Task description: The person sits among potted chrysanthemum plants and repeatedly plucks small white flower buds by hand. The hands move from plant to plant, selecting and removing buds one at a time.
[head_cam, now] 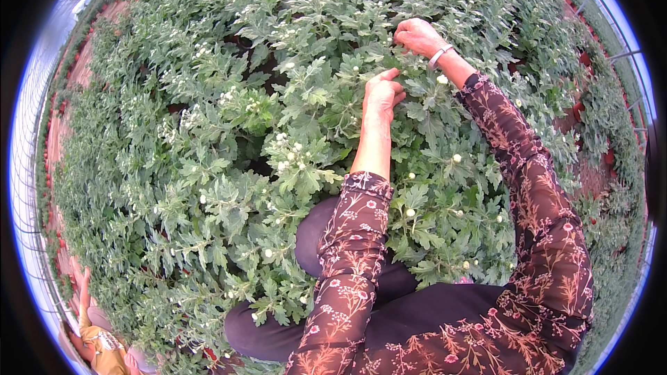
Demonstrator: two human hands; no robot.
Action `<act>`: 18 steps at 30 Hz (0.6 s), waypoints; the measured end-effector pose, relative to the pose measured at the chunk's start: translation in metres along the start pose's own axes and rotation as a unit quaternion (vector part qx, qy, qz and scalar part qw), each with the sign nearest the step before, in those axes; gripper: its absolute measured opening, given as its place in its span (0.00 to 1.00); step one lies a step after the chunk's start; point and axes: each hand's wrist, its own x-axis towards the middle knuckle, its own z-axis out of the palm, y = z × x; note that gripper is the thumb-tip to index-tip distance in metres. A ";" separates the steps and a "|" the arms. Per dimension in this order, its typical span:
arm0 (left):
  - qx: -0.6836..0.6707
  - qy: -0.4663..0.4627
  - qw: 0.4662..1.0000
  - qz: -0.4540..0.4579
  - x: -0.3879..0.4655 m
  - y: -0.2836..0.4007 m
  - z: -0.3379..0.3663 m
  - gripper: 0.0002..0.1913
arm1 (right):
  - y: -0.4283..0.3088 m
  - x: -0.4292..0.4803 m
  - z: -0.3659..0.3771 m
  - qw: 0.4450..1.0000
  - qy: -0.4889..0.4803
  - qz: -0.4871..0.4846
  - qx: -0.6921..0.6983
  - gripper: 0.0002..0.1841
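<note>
Leafy chrysanthemum plants (312, 94) with white buds fill the space before me. My left hand (384, 92) reaches in among the leaves, thumb stretched forward and fingers curled; whatever lies between them is hidden. Farther out and to the right, my right hand (417, 37) is bent down over the plant tops with its fingers drawn together. Its fingertips are too small and covered to show whether they grip a bud or stem. A white bud (442, 79) stands just below my right wrist, which wears a pale bracelet (440, 56). A cluster of white buds (289, 152) shows left of my left forearm.
My bent knees (318, 234) press in among the foliage. At the lower left another person (101, 341) in a yellow top reaches towards the plants. Red pots (584, 58) show along the right, and a greenhouse frame (625, 54) curves beyond.
</note>
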 end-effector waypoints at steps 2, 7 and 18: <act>0.002 -0.008 1.000 0.006 0.001 -0.001 -0.001 0.27 | 0.000 0.001 -0.003 0.997 0.023 -0.031 -0.064 0.15; 0.017 -0.008 1.000 0.013 -0.002 -0.002 0.002 0.28 | -0.014 -0.002 -0.008 0.983 0.035 -0.151 -0.099 0.16; 0.033 -0.006 0.999 0.005 0.003 -0.005 0.000 0.28 | -0.005 0.009 0.006 0.888 -0.004 -0.324 -0.327 0.09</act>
